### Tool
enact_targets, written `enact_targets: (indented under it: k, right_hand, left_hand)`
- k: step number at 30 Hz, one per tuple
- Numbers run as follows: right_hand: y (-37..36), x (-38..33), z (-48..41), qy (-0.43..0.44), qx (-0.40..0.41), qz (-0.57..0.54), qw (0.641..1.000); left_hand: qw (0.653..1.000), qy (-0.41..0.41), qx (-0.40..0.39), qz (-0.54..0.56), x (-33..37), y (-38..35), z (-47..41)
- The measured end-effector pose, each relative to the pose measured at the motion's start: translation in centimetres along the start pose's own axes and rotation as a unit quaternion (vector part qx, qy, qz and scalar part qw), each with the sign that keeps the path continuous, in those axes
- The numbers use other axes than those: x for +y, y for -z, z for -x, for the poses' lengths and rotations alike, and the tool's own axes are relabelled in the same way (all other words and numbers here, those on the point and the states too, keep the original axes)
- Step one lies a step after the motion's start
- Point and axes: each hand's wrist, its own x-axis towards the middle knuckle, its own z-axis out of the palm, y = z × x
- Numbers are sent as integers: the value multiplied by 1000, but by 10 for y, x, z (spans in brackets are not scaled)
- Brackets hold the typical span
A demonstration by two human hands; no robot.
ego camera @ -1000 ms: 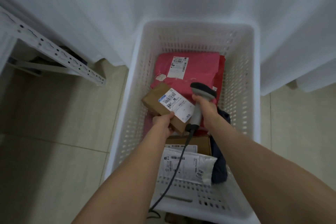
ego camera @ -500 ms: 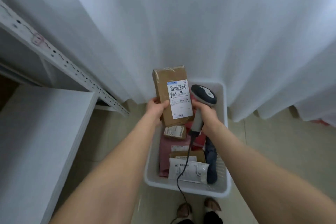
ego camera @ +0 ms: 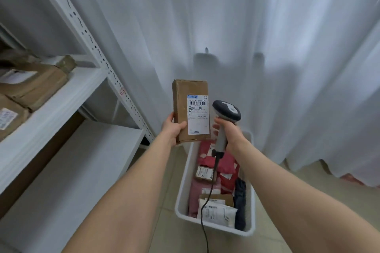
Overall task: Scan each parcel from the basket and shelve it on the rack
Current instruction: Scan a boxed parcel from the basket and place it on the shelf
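My left hand holds a brown cardboard parcel upright, its white barcode label facing me. My right hand grips a grey handheld scanner just right of the parcel, its head beside the label and its cable hanging down. Below on the floor stands the white basket with several red, pink, brown and white parcels and a dark bag inside. The white rack is at the left; brown parcels lie on its upper shelf.
A white curtain hangs behind the basket and fills the far side. The rack's perforated upright slants between the shelves and the curtain. The lower shelf board is bare where it shows. Beige floor tiles surround the basket.
The parcel has been lifted out of the basket and turned upright at chest height. My view has risen, bringing the rack's shelves into sight. The scanner stays beside the label.
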Motion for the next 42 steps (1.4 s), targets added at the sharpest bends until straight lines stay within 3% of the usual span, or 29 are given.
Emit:
enact_targets:
  k: [7,23,34,42]
  right_hand:
    - [-8,-28,71,31,-61,32,997]
    - [-49,-60,140,75,-89,161,980]
    - [-81,-59,150,70,-116,114,984]
    - [-155,-27,171,46,-192,100,975]
  left_hand:
    - [1000,-23,17,10,19,17,62]
    - [998,-61,34,3,37,54,95]
    - [996,-57,50,36,49,91,114]
    - [987,-74,114,90,51,183,157]
